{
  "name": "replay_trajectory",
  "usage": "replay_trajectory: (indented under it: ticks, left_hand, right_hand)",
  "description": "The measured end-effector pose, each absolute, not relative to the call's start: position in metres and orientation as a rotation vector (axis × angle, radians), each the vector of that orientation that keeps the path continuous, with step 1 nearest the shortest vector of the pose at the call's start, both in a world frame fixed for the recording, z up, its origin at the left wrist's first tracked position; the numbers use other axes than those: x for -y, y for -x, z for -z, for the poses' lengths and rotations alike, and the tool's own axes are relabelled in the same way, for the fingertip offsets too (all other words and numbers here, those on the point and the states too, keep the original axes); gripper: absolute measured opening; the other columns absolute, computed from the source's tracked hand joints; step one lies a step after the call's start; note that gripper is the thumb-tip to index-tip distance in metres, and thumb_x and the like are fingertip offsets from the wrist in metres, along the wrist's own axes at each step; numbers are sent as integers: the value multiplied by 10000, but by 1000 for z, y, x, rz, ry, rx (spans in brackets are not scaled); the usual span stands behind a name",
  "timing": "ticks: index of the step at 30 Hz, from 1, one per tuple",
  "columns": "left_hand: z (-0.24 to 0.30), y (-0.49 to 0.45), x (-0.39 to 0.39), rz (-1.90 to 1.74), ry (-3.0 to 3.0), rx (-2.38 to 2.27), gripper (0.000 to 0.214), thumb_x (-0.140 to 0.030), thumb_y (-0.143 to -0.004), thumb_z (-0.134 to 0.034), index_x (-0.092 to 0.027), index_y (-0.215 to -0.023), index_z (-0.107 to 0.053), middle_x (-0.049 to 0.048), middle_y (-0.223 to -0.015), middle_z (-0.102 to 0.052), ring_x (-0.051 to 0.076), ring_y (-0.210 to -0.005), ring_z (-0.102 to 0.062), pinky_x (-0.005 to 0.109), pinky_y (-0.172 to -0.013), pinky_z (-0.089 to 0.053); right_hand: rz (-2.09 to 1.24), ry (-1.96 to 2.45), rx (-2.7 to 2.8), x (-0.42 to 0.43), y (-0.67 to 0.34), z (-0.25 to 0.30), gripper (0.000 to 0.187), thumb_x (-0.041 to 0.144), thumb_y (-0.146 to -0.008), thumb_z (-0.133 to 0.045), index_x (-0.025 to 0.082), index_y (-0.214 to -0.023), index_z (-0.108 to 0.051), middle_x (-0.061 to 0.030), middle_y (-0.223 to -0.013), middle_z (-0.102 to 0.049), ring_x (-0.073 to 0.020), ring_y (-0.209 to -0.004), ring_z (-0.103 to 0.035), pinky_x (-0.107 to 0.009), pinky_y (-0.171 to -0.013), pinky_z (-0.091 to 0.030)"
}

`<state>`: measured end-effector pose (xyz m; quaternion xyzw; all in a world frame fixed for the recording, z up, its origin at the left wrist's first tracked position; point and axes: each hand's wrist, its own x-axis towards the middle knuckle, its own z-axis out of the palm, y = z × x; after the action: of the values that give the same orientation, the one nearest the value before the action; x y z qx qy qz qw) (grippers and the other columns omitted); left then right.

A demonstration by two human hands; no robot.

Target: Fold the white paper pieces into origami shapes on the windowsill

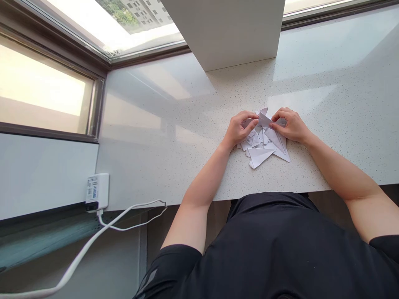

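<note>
A pile of torn and folded white paper pieces (258, 157) lies on the pale speckled counter (187, 166). Above its far part, my right hand (290, 124) pinches a pointed piece of white paper (264, 120) between thumb and fingers. My left hand (239, 129) is at the left side of the pile, its thumb and fingers closed round the edge of a paper piece. Both hands are close together, and the fingers partly hide the scraps beneath them.
A white wall column (237, 33) rises from the counter beyond my hands. Dark-framed windows (102, 83) border the left and far sides. At the left edge sits a white power bank or adapter (98, 191) with a white cable (81, 253) hanging past the counter's front edge.
</note>
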<state>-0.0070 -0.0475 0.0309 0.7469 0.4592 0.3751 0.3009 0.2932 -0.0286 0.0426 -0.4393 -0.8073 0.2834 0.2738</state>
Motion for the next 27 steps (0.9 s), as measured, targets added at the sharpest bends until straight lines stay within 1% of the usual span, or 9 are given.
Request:
replay_trajectory:
  ticks: [3, 5, 9, 12, 14, 17, 22, 25, 27]
  left_hand:
    - [-31, 6, 47, -1048, -1964, -1194, 751, -933, -1218, -531, -283, -1282, -902, 158, -1364, -942, 342, -1333, -896, 566, -1223, -717]
    - [-28, 7, 46, -1080, -1923, -1232, 751, -902, -1243, -492, -272, -1337, -889, 165, -1385, -936, 345, -1339, -891, 550, -1205, -718]
    - [-21, 15, 41, -1077, -1870, -1375, 613, -706, -1304, -428, -278, -1375, -862, 164, -1441, -918, 353, -1378, -858, 546, -1227, -691]
    - [-19, 26, 37, -971, -1963, -1443, 423, -532, -1258, -524, -278, -1306, -859, 146, -1405, -917, 370, -1367, -823, 582, -1278, -642]
    - [-19, 32, 35, -882, -2048, -1472, 295, -439, -1181, -613, -279, -1254, -849, 132, -1417, -910, 388, -1414, -785, 620, -1341, -582]
    - [-19, 38, 35, -827, -2101, -1463, 193, -355, -1076, -693, -279, -1192, -828, 128, -1468, -891, 405, -1470, -745, 648, -1380, -529]
    - [-18, 39, 35, -857, -2094, -1395, 60, -299, -1013, -801, -275, -1042, -754, 138, -1483, -885, 401, -1473, -740, 653, -1381, -524]
    - [-15, 39, 33, -985, -2033, -1339, 166, -329, -1046, -851, -273, -971, -713, 135, -1410, -900, 368, -1404, -778, 616, -1345, -574]
    - [-11, 40, 30, -1117, -1936, -1313, 233, -407, -1097, -864, -277, -974, -714, 119, -1289, -899, 326, -1276, -814, 551, -1234, -649]
  right_hand:
    - [-783, 1163, 2127, 27, -294, -41, 473, 754, -1151, -748, 309, -1051, -875, -139, -1147, -903, -414, -1139, -820, -652, -1094, -670]
    - [-791, 1139, 2102, 26, -294, -40, 474, 743, -1160, -742, 305, -1060, -892, -143, -1165, -907, -410, -1140, -828, -633, -1071, -678]
    - [-750, 1112, 2050, 27, -293, -39, 359, 599, -1187, -728, 296, -1190, -919, -147, -1239, -913, -411, -1189, -836, -639, -1096, -676]
    - [-708, 1126, 2024, 26, -294, -39, 271, 499, -1179, -733, 295, -1233, -902, -142, -1220, -905, -415, -1190, -830, -659, -1113, -666]
    - [-695, 1137, 2010, 25, -295, -40, 230, 469, -1171, -738, 294, -1196, -885, -137, -1172, -892, -408, -1158, -824, -648, -1093, -665]
    - [-716, 1147, 2006, 23, -297, -43, 200, 461, -1153, -763, 290, -1102, -853, -114, -1072, -866, -372, -1048, -801, -592, -1010, -663]
    - [-841, 1142, 2086, 23, -302, -51, 215, 462, -1105, -830, 278, -998, -799, -70, -923, -805, -288, -825, -707, -493, -850, -608]
    - [-862, 1133, 2123, 23, -302, -53, 218, 451, -1104, -829, 276, -984, -781, -66, -917, -789, -275, -816, -689, -476, -836, -595]
    - [-862, 1127, 2131, 24, -301, -52, 194, 436, -1109, -819, 276, -1006, -785, -72, -947, -794, -277, -835, -692, -479, -854, -605]
